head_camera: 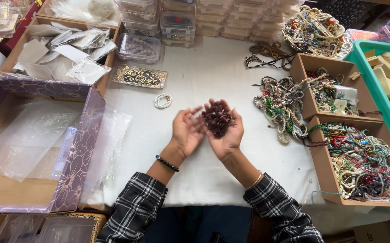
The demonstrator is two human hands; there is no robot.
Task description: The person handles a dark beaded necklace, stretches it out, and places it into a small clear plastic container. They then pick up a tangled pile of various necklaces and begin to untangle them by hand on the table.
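The single view comes from a camera worn on the person's head, looking steeply down and forward over the white surface (213, 81) from close range. The person's plaid sleeves enter from the bottom edge, with both hands near the centre of the frame. The far side of the surface runs along the top edge. No second view exists to share the scene.

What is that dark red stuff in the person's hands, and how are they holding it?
A pile of dark red beads rests in the cupped palm of the right hand. The open left hand touches its edge.
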